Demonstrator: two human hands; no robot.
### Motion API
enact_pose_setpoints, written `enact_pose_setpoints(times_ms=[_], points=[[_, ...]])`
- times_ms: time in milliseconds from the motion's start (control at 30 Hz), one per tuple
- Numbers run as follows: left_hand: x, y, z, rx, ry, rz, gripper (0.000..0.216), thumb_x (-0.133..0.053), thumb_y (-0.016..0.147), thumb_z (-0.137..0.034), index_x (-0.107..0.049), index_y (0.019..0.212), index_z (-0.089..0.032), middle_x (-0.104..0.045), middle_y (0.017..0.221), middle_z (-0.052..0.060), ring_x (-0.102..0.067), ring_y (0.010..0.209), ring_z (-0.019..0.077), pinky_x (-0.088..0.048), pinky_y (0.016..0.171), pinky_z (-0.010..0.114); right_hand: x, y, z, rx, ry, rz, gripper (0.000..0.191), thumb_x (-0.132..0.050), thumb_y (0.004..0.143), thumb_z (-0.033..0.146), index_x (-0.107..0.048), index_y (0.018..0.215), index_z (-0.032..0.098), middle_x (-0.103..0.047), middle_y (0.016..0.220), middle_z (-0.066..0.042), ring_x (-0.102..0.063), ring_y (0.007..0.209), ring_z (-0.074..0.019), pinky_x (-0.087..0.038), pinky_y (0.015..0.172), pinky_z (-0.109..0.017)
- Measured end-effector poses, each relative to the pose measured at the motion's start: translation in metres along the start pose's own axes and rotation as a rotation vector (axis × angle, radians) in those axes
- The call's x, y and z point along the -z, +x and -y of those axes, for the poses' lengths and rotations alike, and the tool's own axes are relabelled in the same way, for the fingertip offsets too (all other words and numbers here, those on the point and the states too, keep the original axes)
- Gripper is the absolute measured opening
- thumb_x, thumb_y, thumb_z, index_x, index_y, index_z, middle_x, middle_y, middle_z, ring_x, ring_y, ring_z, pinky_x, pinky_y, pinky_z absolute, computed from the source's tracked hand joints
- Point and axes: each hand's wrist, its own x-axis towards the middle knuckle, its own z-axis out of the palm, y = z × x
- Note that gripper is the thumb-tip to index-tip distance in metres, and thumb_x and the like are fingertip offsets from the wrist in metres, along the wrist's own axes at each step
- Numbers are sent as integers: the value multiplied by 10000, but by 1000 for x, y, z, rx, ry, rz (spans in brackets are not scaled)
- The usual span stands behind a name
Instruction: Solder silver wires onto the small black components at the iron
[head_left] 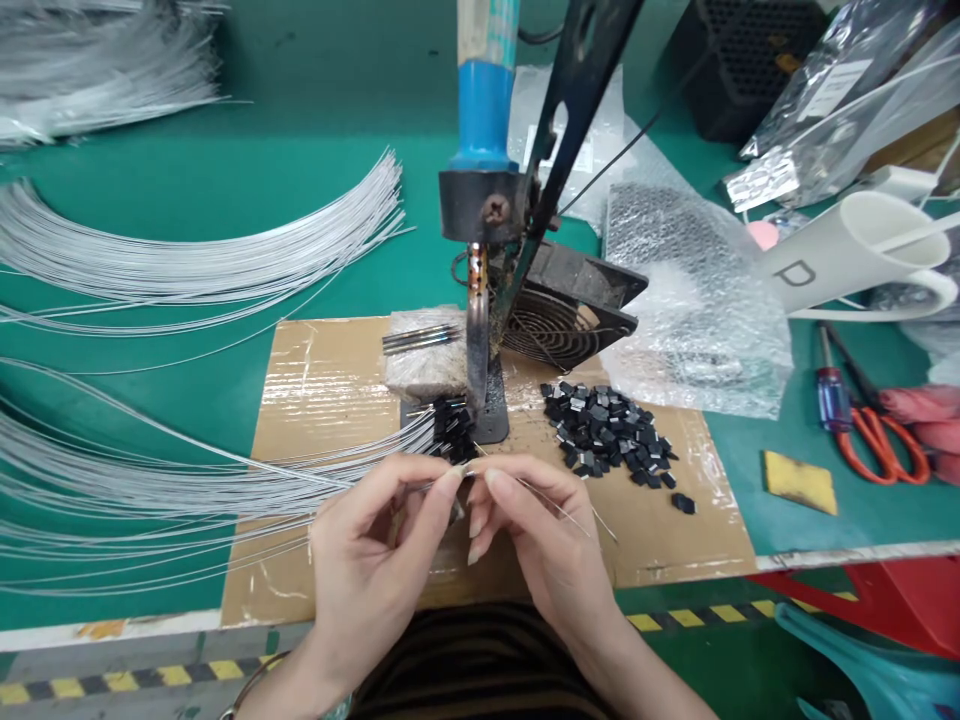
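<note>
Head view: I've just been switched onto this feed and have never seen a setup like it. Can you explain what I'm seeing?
The camera is worn on a person's head, looking forward and down; there is no robot here. The left hand and right hand nearly meet, fingertips pinching something too small to identify. Thin strands trail by the right hand. Above them in the picture, what looks like a soldering iron points down from a black arm, beside a fan. On the green table lies a cardboard sheet with a heap of small black pieces. Pale wires stretch off leftward.
</note>
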Motion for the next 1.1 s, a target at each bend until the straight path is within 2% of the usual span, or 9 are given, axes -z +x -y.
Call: enact_pose_setpoints(times_ms=[267, 533, 867, 1100], points=[[0, 1, -5, 21, -42, -14, 83, -742, 928, -206, -782, 855, -209, -769, 757, 4, -670, 634, 120, -504, 558, 195, 3, -1, -5, 44, -110, -9, 76, -829, 910, 278, -856, 932, 210, -772, 704, -2, -685, 529, -105, -612, 540, -214], [2, -3, 2, -25, 6, 23, 68, -731, 939, -177, -767, 914, -230, -776, 789, -8, -684, 667, 114, -530, 626, 197, 6, -1, -5, 38, -132, -13, 93, -830, 904, 293, -856, 942, 212, -769, 693, -9, -689, 539, -126, -615, 538, -240], [5, 1, 0, -101, 67, 82, 96, -724, 933, -160, -745, 893, -245, -687, 674, -42, -571, 580, 100, -434, 572, 235, 13, 4, 15, -136, -107, 52, 158, -885, 836, 314, -827, 794, 174, -730, 625, 7, -642, 463, -97, -574, 459, -196], [4, 1, 0, -110, 104, 82, 93, -714, 937, -162, -745, 887, -234, -704, 667, -42, -571, 570, 101, -435, 598, 253, 16, 5, 17, -152, -104, 65, 151, -880, 842, 312, -829, 806, 175, -733, 641, 7, -655, 474, -95, -589, 469, -191]])
